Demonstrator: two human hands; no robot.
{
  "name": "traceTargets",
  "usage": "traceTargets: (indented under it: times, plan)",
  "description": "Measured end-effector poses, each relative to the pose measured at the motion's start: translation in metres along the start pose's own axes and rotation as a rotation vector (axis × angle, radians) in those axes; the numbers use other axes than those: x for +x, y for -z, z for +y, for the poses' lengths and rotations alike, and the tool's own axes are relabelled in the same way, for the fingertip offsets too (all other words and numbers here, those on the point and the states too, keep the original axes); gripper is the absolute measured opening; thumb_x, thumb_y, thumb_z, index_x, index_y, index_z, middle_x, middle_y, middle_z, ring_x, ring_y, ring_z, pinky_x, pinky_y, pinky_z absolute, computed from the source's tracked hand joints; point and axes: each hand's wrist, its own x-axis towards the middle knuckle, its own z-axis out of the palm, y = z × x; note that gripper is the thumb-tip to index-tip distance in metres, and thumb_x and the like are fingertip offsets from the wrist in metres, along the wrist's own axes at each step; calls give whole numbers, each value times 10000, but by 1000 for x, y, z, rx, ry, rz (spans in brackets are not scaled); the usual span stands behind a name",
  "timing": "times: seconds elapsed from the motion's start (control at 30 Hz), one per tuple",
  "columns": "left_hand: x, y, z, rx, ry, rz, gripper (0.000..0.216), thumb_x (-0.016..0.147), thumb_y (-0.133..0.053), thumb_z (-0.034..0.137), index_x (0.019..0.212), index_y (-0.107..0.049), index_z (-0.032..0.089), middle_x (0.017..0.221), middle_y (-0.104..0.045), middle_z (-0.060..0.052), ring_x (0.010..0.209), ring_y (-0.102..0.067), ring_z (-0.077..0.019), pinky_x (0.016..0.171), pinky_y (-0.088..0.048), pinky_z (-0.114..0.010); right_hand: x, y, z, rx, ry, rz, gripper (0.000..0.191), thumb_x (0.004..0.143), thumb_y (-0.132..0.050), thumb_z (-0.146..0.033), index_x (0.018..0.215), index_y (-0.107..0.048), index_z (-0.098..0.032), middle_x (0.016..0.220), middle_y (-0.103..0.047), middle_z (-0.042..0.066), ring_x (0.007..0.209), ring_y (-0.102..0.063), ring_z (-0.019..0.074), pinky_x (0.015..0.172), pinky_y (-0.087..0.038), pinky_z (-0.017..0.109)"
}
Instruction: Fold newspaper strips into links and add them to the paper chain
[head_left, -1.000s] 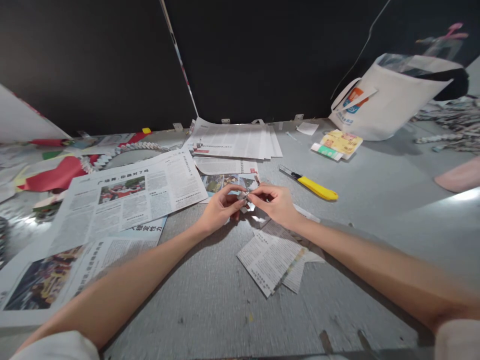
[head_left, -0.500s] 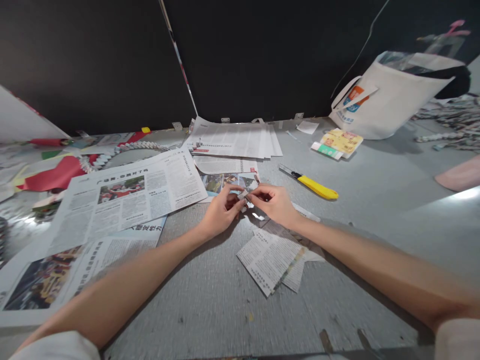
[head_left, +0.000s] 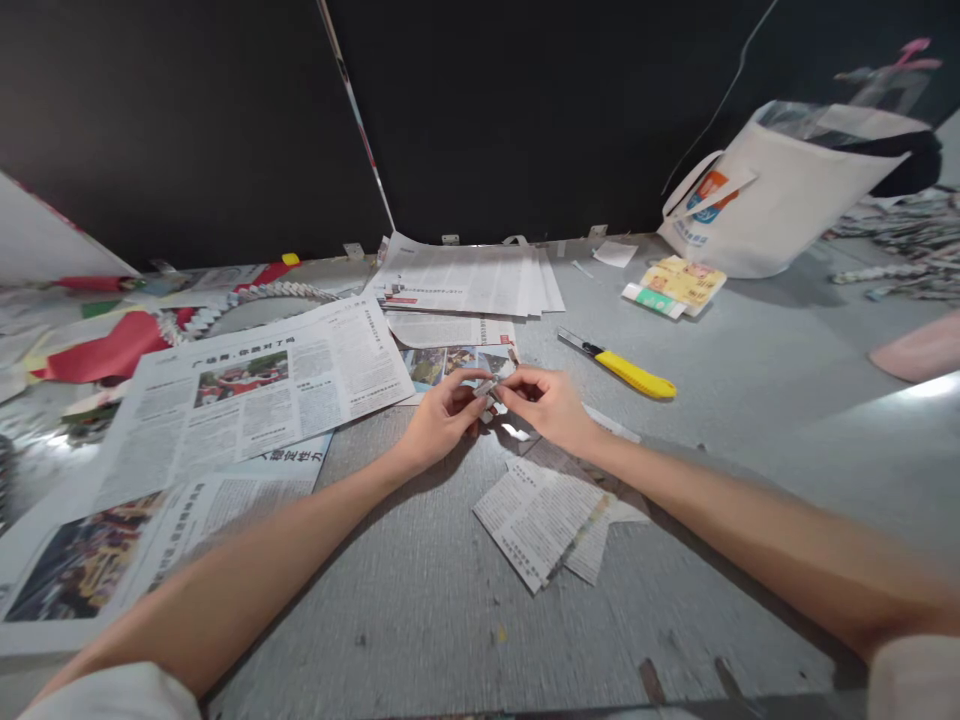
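A small folded piece of newspaper (head_left: 487, 388) is pinched between my two hands above the middle of the table. My left hand (head_left: 444, 418) is closed on its left end, thumb along the near side. The fingertips of my right hand (head_left: 551, 405) grip its right end. Cut newspaper pieces (head_left: 538, 515) lie in an overlapping pile just below my right wrist. Little white scraps (head_left: 516, 433) rest on the table under my hands. A yellow utility knife (head_left: 630, 372) lies to the right of my right hand, its blade end pointing up and left.
Large newspaper sheets (head_left: 262, 395) cover the left side, with a woven paper chain (head_left: 285, 292) behind them. More sheets (head_left: 465, 280) are stacked at the back. Yellow packets (head_left: 679, 285) and a white bag (head_left: 780, 195) stand back right. A black panel (head_left: 525, 120) borders the table.
Both hands stay in nearly the same place. The fingers and the folded newspaper piece between them have shifted slightly; the piece is turned a little.
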Motion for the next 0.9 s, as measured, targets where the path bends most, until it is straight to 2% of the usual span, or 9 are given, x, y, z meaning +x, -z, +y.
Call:
traceTargets:
  times: [0.23, 0.53, 0.9]
  plan:
    - [0, 0, -1, -48, 7, -7, 387, 972, -728, 447, 1241, -575, 215, 749, -618, 38, 572, -589, -101, 574, -461, -237, -1, 0, 1, 24, -25, -7, 241, 927, -710, -365, 762, -679, -191, 657, -579, -21, 577, -437, 108, 519, -327, 260]
    - [1, 1, -1, -43, 6, -12, 393, 975, -723, 449, 1254, -581, 211, 750, -616, 34, 580, -588, -104, 573, -466, -238, -2, 1, 2, -19, 13, 7, 235, 933, -702, -335, 749, -674, -191, 663, -584, -18, 604, -458, 114, 550, -349, 265]
    - [-3, -4, -1, 111, -46, 21, 387, 1019, -652, 422, 1321, -538, 209, 721, -599, 35, 586, -585, -122, 587, -469, -250, -1, 0, -1, 1, -59, -4, 260, 915, -703, -381, 744, -650, -193, 649, -571, -19, 587, -442, 115, 525, -331, 265]
